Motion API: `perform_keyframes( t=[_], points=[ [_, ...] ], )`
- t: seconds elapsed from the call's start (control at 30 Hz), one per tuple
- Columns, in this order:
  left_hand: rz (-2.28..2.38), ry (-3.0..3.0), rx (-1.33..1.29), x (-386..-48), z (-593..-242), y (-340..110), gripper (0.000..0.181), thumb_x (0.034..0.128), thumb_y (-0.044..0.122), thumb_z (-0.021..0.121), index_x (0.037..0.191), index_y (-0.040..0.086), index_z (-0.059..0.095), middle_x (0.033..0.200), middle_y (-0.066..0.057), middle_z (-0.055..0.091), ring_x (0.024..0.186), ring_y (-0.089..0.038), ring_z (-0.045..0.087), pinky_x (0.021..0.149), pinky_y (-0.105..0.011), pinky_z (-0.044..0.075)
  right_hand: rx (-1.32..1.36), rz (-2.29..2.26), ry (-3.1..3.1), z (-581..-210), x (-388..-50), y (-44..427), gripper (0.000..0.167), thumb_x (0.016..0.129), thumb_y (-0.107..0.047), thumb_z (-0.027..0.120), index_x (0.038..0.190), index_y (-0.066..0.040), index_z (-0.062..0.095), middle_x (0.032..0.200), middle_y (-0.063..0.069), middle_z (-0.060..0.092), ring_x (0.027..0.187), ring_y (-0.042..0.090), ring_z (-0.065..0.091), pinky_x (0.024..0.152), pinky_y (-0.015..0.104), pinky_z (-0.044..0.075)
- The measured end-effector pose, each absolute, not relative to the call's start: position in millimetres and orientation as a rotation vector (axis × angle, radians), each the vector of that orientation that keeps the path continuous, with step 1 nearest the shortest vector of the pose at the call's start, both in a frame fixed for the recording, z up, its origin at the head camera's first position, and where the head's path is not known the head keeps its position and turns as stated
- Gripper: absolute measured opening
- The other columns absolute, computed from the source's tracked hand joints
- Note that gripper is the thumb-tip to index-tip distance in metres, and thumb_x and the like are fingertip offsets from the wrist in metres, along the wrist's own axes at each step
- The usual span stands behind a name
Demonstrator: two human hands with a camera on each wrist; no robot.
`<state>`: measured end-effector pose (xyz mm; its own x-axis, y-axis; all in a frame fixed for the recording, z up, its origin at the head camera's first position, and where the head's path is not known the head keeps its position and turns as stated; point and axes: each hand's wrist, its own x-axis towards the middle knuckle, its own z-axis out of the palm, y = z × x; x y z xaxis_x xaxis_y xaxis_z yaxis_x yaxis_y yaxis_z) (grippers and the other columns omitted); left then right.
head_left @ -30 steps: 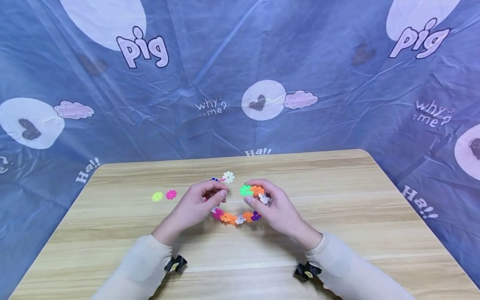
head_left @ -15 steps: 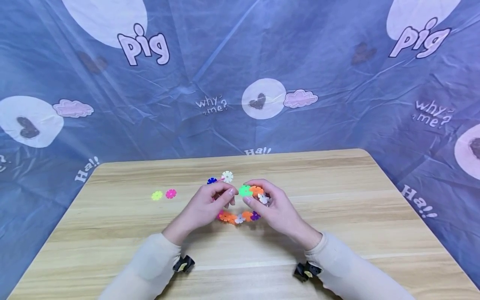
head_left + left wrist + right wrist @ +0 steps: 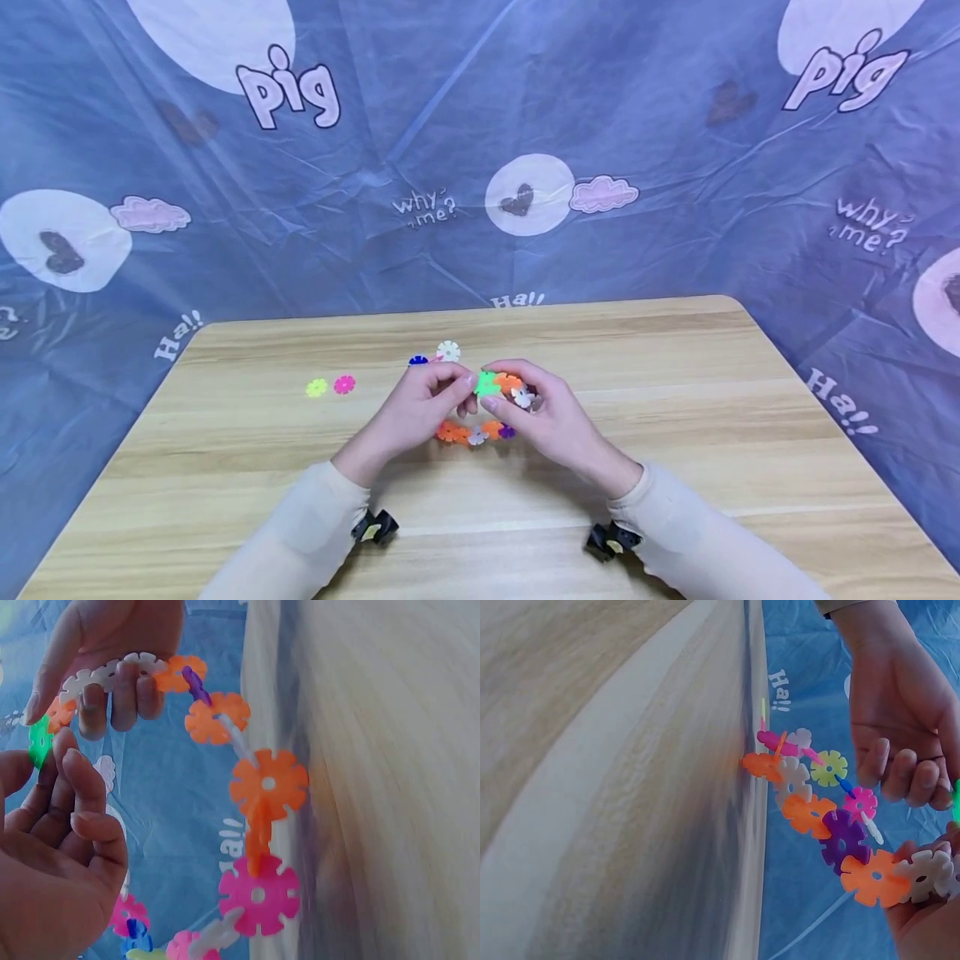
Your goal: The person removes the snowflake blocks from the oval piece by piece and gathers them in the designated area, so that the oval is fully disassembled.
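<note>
Slotted plastic snowflake discs are joined in a curved chain, with orange discs along its lower stretch. At one end is a green snowflake disc; an orange disc adjoins it. My right hand pinches this end between thumb and index finger, while its other fingers lie behind white discs. My left hand brings thumb and index finger together at the green disc's left edge and pinches it. Pink and purple discs hang lower in the chain. Part of the chain is hidden behind my left hand.
A yellow disc and a pink disc lie loose on the wooden table, left of my hands. Beyond my left hand are a white disc and a blue disc. A blue printed cloth hangs behind.
My left hand has moved right until its fingertips meet the green disc, covering more of the chain. The right hand keeps its grip and has shifted barely at all.
</note>
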<state>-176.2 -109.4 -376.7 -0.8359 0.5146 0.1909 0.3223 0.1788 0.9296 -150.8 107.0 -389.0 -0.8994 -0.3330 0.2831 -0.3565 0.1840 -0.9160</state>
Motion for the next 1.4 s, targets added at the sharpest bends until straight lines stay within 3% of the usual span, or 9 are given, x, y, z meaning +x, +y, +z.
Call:
perform_keyframes(
  t=[0.13,0.33,0.6,0.8,0.97,1.3,1.4],
  points=[
    [1.814,2.150,0.731,-177,-376,-108,0.026,0.1055,0.016,0.052,0.095,-0.002,0.068,0.078,-0.007,0.066,0.076,-0.038,0.058,0.065,-0.029,0.050,0.674,1.876,-2.418,-389,-151,108,0.040,0.092,-0.024,0.075,0.130,-0.020,0.062,0.114,0.000,0.067,0.092,0.022,0.066,0.074,0.034,0.059],
    [1.920,2.055,0.564,-179,-376,-110,0.027,0.1046,0.014,0.052,0.101,-0.009,0.065,0.076,-0.005,0.066,0.070,-0.017,0.056,0.064,-0.025,0.046,0.655,1.912,-2.416,-394,-152,115,0.040,0.093,-0.020,0.074,0.131,-0.019,0.061,0.119,0.003,0.067,0.103,0.022,0.065,0.088,0.034,0.055],
    [1.969,2.030,0.533,-176,-377,-112,0.025,0.1046,0.011,0.052,0.100,-0.011,0.061,0.077,-0.004,0.065,0.071,-0.013,0.059,0.067,-0.024,0.050,0.680,2.006,-2.346,-396,-152,120,0.036,0.094,-0.011,0.071,0.129,-0.011,0.063,0.115,0.017,0.067,0.088,0.025,0.069,0.074,0.034,0.059],
    [2.014,2.034,0.543,-172,-377,-108,0.025,0.1048,0.010,0.051,0.100,-0.013,0.060,0.077,-0.005,0.063,0.070,-0.013,0.058,0.067,-0.023,0.051,0.642,2.002,-2.301,-394,-149,120,0.034,0.095,-0.011,0.069,0.129,-0.013,0.064,0.116,0.011,0.066,0.075,0.031,0.066,0.065,0.036,0.059],
    [2.111,2.005,0.467,-168,-377,-101,0.022,0.1037,0.011,0.054,0.103,-0.010,0.061,0.077,-0.006,0.063,0.067,-0.013,0.057,0.061,-0.021,0.049,0.612,1.948,-2.293,-393,-149,119,0.030,0.097,-0.012,0.067,0.127,-0.013,0.065,0.107,0.015,0.065,0.066,0.033,0.062,0.058,0.036,0.056],
    [2.241,1.844,0.367,-160,-375,-87,0.019,0.0985,0.017,0.066,0.100,-0.003,0.066,0.073,-0.005,0.064,0.063,-0.014,0.054,0.057,-0.023,0.046,0.679,1.876,-2.285,-393,-150,119,0.033,0.098,-0.013,0.066,0.130,-0.018,0.063,0.113,0.010,0.066,0.061,0.012,0.053,0.053,0.028,0.051],
    [2.309,1.729,0.305,-159,-374,-84,0.018,0.0974,0.014,0.067,0.100,-0.004,0.065,0.071,-0.003,0.064,0.061,-0.012,0.055,0.055,-0.021,0.046,0.689,1.853,-2.290,-391,-149,118,0.036,0.099,-0.014,0.065,0.134,-0.020,0.061,0.122,0.004,0.064,0.070,0.012,0.056,0.057,0.028,0.052]
  ],
)
